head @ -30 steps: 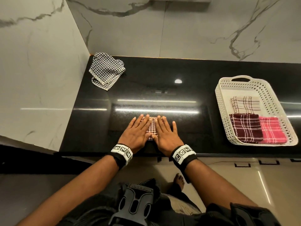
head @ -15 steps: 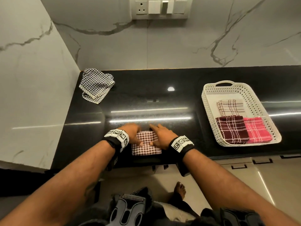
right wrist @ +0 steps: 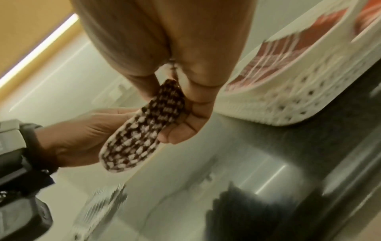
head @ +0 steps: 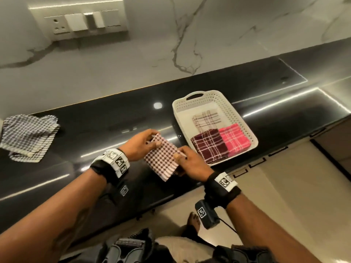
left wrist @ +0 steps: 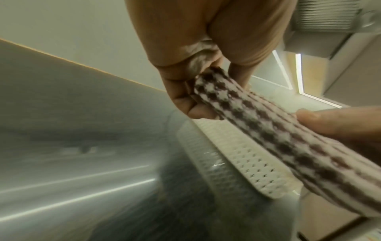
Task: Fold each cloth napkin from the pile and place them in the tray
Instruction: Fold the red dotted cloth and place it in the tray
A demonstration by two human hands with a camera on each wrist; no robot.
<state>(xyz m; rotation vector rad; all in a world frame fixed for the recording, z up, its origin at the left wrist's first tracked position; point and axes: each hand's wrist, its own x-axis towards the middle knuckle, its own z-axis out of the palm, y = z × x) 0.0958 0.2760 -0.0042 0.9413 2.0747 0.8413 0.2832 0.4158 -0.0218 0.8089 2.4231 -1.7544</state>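
Observation:
A folded brown-and-white checked napkin is lifted off the black counter, held flat between both hands just left of the white perforated tray. My left hand pinches its far left edge; the left wrist view shows thumb and fingers clamped on the napkin. My right hand pinches the near right edge, and in the right wrist view the napkin sits between thumb and fingers. The tray holds a beige plaid napkin, a maroon one and a pink one.
A pile of black-and-white checked napkins lies at the counter's far left. A marble wall with a switch plate rises behind the counter. The counter's front edge runs just below my wrists, with floor beneath.
Both hands went from pressing flat on the folded napkin to pinching its edges. They lifted it off the counter and carried it right, toward the tray. The head view swung right.

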